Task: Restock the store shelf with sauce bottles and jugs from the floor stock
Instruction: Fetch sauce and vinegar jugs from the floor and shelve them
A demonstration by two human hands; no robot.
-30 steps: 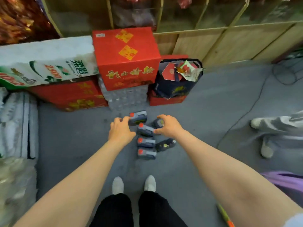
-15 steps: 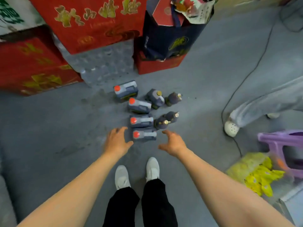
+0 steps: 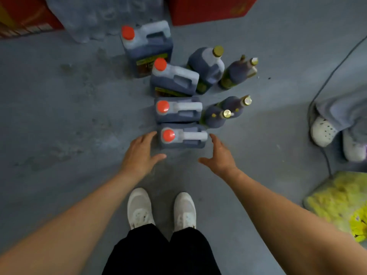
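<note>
Several dark sauce jugs with red caps stand in a row on the grey floor; the nearest jug (image 3: 181,136) is just ahead of my shoes. To the right of the row stand a gold-capped jug (image 3: 206,65) and several gold-capped dark bottles (image 3: 224,112). My left hand (image 3: 142,150) is spread open at the nearest jug's left side, fingertips close to it. My right hand (image 3: 219,155) is spread open at its right side. Neither hand holds anything.
Red cartons (image 3: 208,8) and a shrink-wrapped pack (image 3: 103,14) stand behind the jugs. Another person's white shoes (image 3: 325,132) and grey trouser leg are at the right, beside a black cable (image 3: 317,92). A yellow packet pile (image 3: 337,203) lies at the lower right.
I have bent lower over the jugs, so they look larger. Both hands drew back from the far jugs to either side of the nearest jug.
</note>
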